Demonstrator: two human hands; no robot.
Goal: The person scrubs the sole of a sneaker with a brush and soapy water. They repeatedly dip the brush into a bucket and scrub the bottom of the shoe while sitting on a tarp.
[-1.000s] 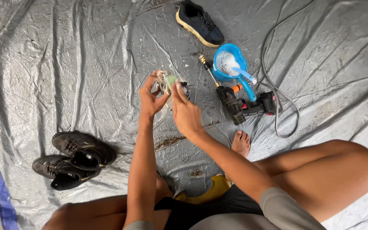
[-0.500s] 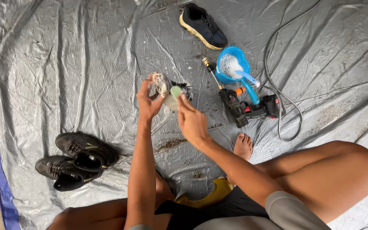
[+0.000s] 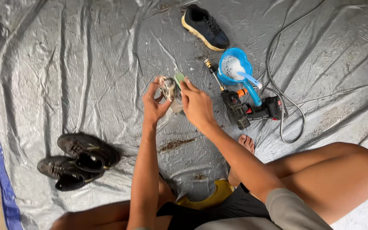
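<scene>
Left hand [image 3: 155, 103]: fingers curled, pinching a small grey, dirty item [image 3: 167, 88], kind unclear, raised above the tarp [image 3: 77, 64]. Right hand [image 3: 196, 103]: fingers pressed together on a green brush [image 3: 179, 79], which touches the item's right side. Right of the hands: spray gun [image 3: 252, 110], blue bowl [image 3: 234, 68]. 1 dark shoe [image 3: 205, 27] beyond; 2 black shoes [image 3: 78, 159] lower left.

tarp [image 3: 86, 64]: glossy crinkled plastic | scoop [image 3: 231, 68]: smooth blue plastic | shoes [image 3: 79, 159]: matt black
</scene>
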